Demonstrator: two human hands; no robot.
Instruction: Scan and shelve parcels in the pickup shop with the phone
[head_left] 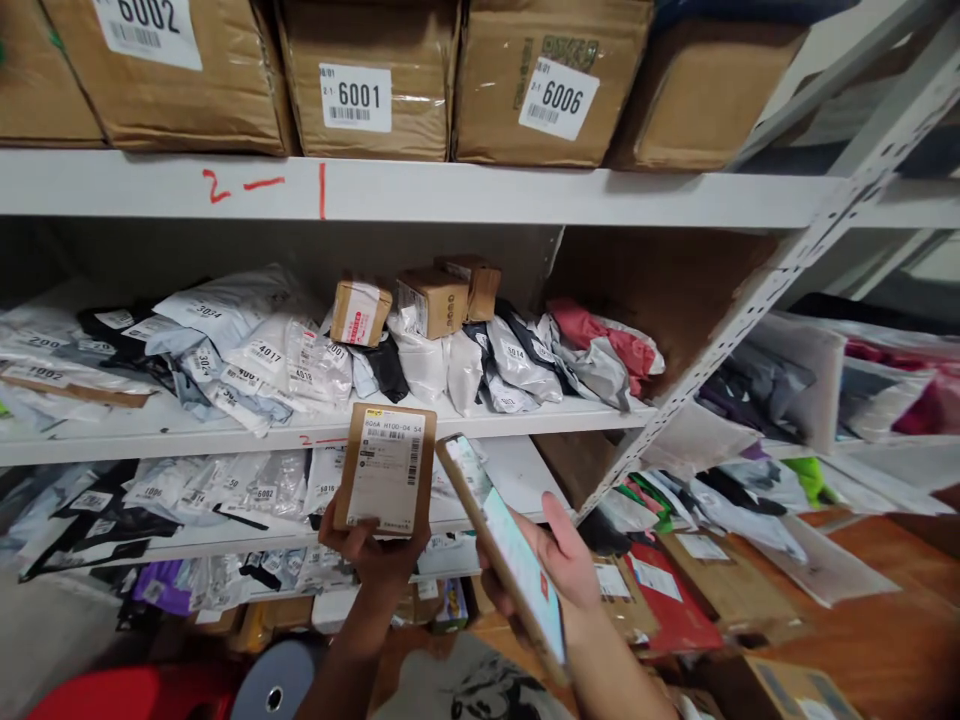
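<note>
My left hand [373,552] is closed around a small cardboard box [425,470] and holds it upright in front of the shelves. A white shipping label [390,468] covers most of the side facing me. To the right, my right hand [568,565] grips a smartphone [514,560] in a brown case, tilted with its lit screen facing up and right. The screen's text is too small to read. Box and phone are close together but apart. Behind them runs the white edge of the middle shelf [247,440].
Numbered cartons [367,40] line the upper shelf [450,190]. White and grey parcel bags [247,310] and small boxes [431,300] crowd the middle one. More bags [262,490] lie below. A perforated metal post [720,320] stands right; a blue-grey roll [276,685] and red object [135,692] are low left.
</note>
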